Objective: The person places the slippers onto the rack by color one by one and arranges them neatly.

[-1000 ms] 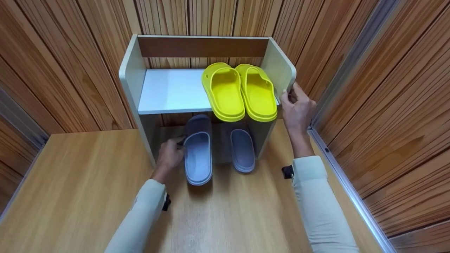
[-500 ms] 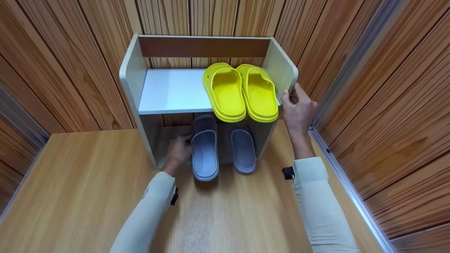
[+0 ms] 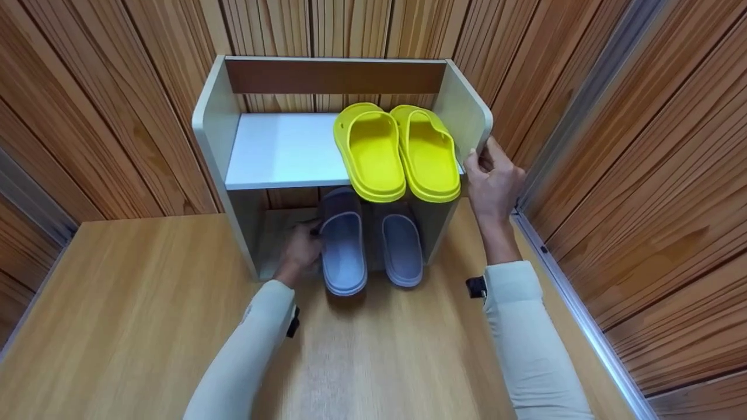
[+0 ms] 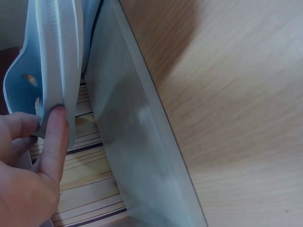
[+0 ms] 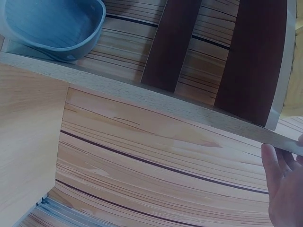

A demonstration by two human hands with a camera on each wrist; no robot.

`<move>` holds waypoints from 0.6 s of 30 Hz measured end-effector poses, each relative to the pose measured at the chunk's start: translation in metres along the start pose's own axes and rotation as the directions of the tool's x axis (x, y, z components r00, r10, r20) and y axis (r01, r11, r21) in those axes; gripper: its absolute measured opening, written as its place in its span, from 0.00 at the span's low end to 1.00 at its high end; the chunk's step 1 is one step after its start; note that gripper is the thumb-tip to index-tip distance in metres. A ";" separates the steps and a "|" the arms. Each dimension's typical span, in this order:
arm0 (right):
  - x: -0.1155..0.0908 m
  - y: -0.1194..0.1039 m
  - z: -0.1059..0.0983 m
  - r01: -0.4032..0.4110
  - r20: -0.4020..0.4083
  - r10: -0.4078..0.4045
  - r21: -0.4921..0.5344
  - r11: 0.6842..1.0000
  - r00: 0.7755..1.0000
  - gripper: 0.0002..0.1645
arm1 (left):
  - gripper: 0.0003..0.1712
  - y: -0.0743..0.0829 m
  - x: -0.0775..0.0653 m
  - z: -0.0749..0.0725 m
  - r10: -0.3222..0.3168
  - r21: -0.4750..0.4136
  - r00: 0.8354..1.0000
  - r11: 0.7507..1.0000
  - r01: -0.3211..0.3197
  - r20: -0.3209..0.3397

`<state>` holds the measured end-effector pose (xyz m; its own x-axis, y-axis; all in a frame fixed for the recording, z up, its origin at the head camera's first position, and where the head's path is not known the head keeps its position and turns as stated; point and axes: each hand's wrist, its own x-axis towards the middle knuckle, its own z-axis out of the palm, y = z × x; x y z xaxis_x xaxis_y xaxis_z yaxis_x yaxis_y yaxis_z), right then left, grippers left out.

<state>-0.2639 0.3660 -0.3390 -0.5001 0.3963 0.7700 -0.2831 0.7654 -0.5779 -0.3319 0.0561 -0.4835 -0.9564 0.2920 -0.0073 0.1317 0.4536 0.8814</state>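
My left hand [image 3: 302, 245] pinches the left side of a grey slipper [image 3: 343, 254], whose heel points toward me in the lower level of a small shoe rack [image 3: 211, 116]. In the left wrist view, fingers [image 4: 56, 127] lie along the slipper's sole edge [image 4: 59, 61], and holes show in its upper. A second grey slipper [image 3: 402, 251] stands to its right, its toe in shadow under the shelf. My right hand [image 3: 495, 181] grips the front edge of the rack's right side panel [image 3: 464, 111]; in the right wrist view the fingertips [image 5: 269, 153] touch that edge.
A pair of yellow slippers [image 3: 373, 154] sits on the right part of the white upper shelf [image 3: 286, 151], heels overhanging its front edge. The rack stands on a wood-grain surface [image 3: 146, 303] against a panelled wall [image 3: 117, 87]. A metal track [image 3: 575, 309] runs along the right.
My left hand has moved the grey slipper to the right and further back, closer to the second one. The right hand has kept its place on the rack.
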 end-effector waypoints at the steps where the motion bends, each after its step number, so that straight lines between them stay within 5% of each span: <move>1: 0.000 0.000 0.000 0.000 0.000 0.000 -0.002 1.000 1.000 0.19 | 0.33 0.000 0.001 0.001 -0.016 -0.018 1.000 1.000 0.016 0.011; 18: -0.003 0.000 -0.001 0.000 0.008 0.000 0.011 1.000 1.000 0.20 | 0.24 -0.007 0.011 0.028 0.052 0.115 0.994 0.993 -0.041 -0.092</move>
<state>-0.2614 0.3650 -0.3409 -0.5064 0.3926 0.7677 -0.2917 0.7598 -0.5810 -0.3356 0.0798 -0.5029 -0.9682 0.2362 0.0823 0.2002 0.5347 0.8210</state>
